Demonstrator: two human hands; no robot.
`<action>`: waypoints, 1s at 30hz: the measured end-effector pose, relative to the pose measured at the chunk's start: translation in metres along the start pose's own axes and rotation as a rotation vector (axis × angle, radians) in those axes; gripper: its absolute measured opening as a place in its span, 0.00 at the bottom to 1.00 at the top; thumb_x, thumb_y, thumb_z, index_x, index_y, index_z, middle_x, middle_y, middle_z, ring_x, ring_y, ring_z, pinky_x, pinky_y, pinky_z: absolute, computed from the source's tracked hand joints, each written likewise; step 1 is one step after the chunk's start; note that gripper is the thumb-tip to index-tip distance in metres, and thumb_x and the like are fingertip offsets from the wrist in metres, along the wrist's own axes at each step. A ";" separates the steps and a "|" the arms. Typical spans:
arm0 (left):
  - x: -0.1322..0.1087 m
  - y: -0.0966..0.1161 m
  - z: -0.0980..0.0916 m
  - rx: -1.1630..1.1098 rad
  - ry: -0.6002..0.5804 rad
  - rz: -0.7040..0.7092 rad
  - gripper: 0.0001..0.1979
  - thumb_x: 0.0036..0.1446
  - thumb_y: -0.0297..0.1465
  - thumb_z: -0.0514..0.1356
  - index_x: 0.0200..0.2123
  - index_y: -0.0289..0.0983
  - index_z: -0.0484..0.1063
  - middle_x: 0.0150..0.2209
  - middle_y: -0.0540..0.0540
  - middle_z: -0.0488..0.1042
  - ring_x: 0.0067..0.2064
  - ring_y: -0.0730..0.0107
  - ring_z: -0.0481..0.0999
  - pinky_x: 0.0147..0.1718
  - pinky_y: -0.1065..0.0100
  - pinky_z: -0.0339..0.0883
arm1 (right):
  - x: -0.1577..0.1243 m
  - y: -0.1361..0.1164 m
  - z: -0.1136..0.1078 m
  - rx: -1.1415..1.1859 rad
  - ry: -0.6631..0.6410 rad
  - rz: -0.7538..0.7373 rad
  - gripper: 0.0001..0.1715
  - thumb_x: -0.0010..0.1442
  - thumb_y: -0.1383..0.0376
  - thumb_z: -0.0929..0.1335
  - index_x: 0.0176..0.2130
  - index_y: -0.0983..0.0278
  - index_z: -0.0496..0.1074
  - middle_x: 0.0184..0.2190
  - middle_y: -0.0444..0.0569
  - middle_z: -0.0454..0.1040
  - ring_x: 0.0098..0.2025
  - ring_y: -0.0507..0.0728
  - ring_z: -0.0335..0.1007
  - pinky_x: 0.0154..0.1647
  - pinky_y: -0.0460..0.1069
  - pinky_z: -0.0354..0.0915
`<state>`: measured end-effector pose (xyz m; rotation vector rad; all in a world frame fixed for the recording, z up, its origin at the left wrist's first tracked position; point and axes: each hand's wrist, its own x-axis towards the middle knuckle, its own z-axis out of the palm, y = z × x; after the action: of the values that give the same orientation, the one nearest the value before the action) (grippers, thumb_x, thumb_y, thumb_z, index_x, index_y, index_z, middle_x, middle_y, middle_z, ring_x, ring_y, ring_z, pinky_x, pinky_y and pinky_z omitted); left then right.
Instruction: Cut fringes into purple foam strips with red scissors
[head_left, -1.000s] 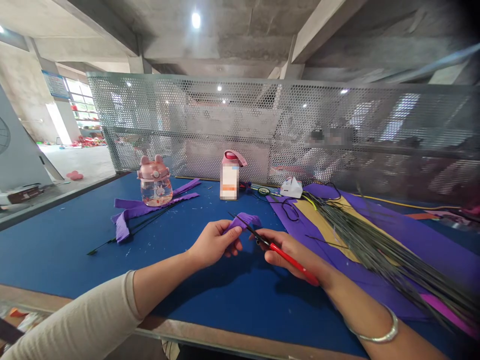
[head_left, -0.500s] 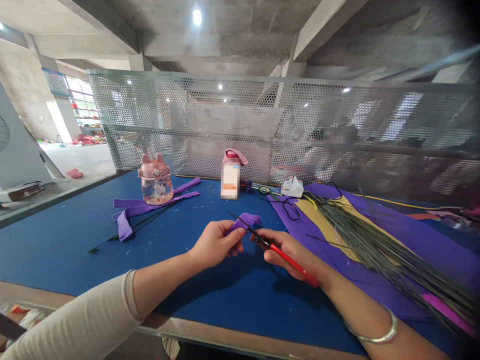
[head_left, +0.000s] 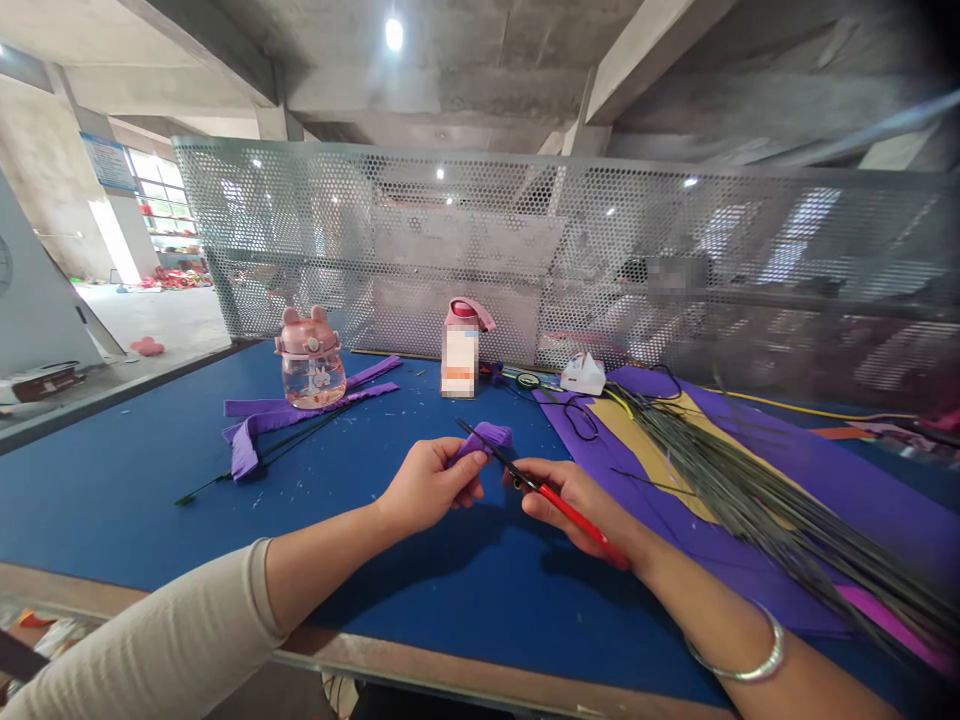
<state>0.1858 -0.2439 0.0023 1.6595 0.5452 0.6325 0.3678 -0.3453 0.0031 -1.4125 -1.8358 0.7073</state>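
Note:
Between thumb and fingers, my left hand (head_left: 435, 480) pinches a curled purple crepe-paper strip (head_left: 493, 436) above the middle of the table. My right hand (head_left: 574, 500) holds scissors (head_left: 559, 505) with red handles and dark blades. The blades point up and left, lying across the purple strip close to my left thumb. Whether they are fully closed on the paper is hard to make out. My left fingertips are partly hidden behind the strip.
A pink rabbit-eared water bottle (head_left: 310, 360) stands on the left beside more purple strips (head_left: 247, 445). Farther back is a pink-lidded bottle (head_left: 460, 360). To the right lie dark stems (head_left: 720, 460) on purple sheets (head_left: 847, 450), near a white tissue pack (head_left: 583, 374). A perforated metal screen (head_left: 465, 240) borders the blue table (head_left: 150, 520).
The free end of the purple strip has curled in and shifted slightly left. My right hand and the scissors have moved slightly left too. My left hand has barely moved.

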 end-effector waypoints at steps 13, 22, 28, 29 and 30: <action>-0.001 0.001 0.000 -0.066 -0.018 -0.015 0.16 0.51 0.44 0.57 0.27 0.35 0.66 0.20 0.51 0.71 0.19 0.79 0.67 0.18 0.76 0.60 | 0.001 0.002 -0.003 -0.031 -0.007 0.034 0.24 0.56 0.48 0.65 0.38 0.67 0.67 0.23 0.41 0.55 0.24 0.49 0.47 0.23 0.44 0.48; 0.003 -0.001 0.000 -0.133 0.009 -0.006 0.16 0.51 0.43 0.58 0.28 0.34 0.67 0.22 0.50 0.71 0.21 0.78 0.69 0.21 0.75 0.64 | -0.001 0.000 -0.007 -0.007 -0.053 -0.014 0.41 0.50 0.37 0.61 0.48 0.65 0.63 0.30 0.47 0.64 0.29 0.53 0.58 0.28 0.45 0.58; 0.002 -0.002 0.001 -0.135 0.020 0.005 0.16 0.51 0.43 0.57 0.28 0.34 0.67 0.23 0.50 0.71 0.22 0.77 0.69 0.21 0.75 0.65 | -0.002 0.002 -0.010 0.029 -0.129 -0.055 0.44 0.49 0.36 0.61 0.51 0.65 0.61 0.39 0.51 0.65 0.39 0.57 0.62 0.38 0.47 0.62; 0.002 -0.002 0.001 -0.131 0.022 0.008 0.16 0.51 0.43 0.57 0.28 0.34 0.67 0.22 0.50 0.71 0.21 0.77 0.69 0.21 0.75 0.65 | -0.002 0.002 -0.010 0.034 -0.133 -0.056 0.44 0.49 0.36 0.61 0.51 0.65 0.61 0.39 0.51 0.65 0.39 0.57 0.62 0.39 0.48 0.62; 0.002 -0.002 0.001 -0.125 0.024 0.010 0.16 0.51 0.43 0.57 0.28 0.34 0.67 0.22 0.50 0.71 0.21 0.77 0.69 0.21 0.75 0.65 | -0.002 0.002 -0.010 0.041 -0.134 -0.054 0.44 0.49 0.36 0.61 0.51 0.65 0.61 0.39 0.51 0.65 0.39 0.57 0.62 0.39 0.48 0.62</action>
<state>0.1880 -0.2426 0.0007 1.5394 0.5046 0.6819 0.3775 -0.3466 0.0073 -1.3121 -1.9433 0.8246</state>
